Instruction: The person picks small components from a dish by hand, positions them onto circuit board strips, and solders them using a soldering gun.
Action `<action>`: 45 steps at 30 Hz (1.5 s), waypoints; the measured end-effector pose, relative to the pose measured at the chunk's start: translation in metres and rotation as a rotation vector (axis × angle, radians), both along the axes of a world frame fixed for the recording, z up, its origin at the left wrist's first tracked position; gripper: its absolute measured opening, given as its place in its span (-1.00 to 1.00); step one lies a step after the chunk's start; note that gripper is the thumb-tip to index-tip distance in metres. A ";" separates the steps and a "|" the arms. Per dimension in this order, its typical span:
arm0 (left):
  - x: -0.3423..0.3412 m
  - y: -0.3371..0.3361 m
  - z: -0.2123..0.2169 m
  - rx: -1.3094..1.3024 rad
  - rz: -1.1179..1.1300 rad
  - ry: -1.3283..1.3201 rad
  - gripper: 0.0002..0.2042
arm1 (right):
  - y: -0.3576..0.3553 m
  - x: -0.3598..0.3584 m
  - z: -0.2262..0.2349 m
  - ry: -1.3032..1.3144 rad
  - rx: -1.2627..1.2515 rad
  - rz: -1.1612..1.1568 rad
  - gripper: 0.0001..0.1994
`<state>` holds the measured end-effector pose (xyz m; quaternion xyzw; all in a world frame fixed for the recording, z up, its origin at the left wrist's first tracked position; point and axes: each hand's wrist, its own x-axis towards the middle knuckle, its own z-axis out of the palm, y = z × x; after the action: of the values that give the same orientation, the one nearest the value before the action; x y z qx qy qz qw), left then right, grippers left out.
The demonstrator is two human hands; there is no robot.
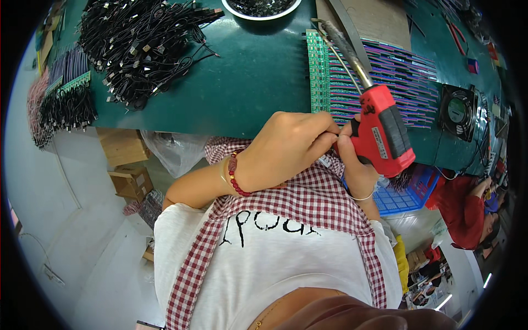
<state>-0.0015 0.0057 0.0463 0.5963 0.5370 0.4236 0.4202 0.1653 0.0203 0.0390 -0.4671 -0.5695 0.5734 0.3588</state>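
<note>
My left hand (294, 140) is at the table's front edge, with thumb and forefinger pinched together. What they hold, if anything, is too small to make out. Right beside it, my right hand (355, 159) holds a red and black soldering gun (368, 140), its thumb and forefinger close to the left fingertips. The gun's metal barrel points up and away, over a row of joined green circuit boards (319, 77). Purple, pink and black wires (404, 82) run rightward from the boards.
A heap of black cables (143, 49) lies on the green table (247, 71) at left. A white bowl (261, 16) of small dark parts stands at the back. At right are a black fan (461, 113), a blue crate (404, 192) and a person in red (465, 214).
</note>
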 end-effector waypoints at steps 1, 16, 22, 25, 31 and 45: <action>-0.003 -0.001 0.000 -0.026 -0.045 0.058 -0.93 | 0.001 0.000 0.000 -0.050 0.048 0.066 -0.57; -0.039 0.028 -0.037 -0.562 -0.069 -0.297 -0.88 | 0.002 0.015 -0.012 0.007 0.037 -0.079 -0.67; -0.049 0.048 -0.050 -0.669 -0.073 -0.325 -0.85 | -0.008 0.058 -0.027 0.195 -0.097 -0.109 -0.53; -0.050 0.053 -0.051 -0.700 -0.101 -0.324 -0.86 | -0.018 0.074 -0.030 0.164 -0.117 -0.047 -0.51; -0.052 0.059 -0.051 -0.754 -0.146 -0.336 -0.86 | -0.027 0.082 -0.036 0.115 -0.154 -0.015 -0.52; -0.052 0.060 -0.053 -0.753 -0.147 -0.342 -0.85 | -0.038 0.096 -0.058 -0.037 -0.059 0.022 -0.63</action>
<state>-0.0532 0.0655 -0.0068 0.3588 0.5329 0.2594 0.7211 0.2615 -0.0180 -0.0193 -0.4817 -0.5640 0.5850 0.3281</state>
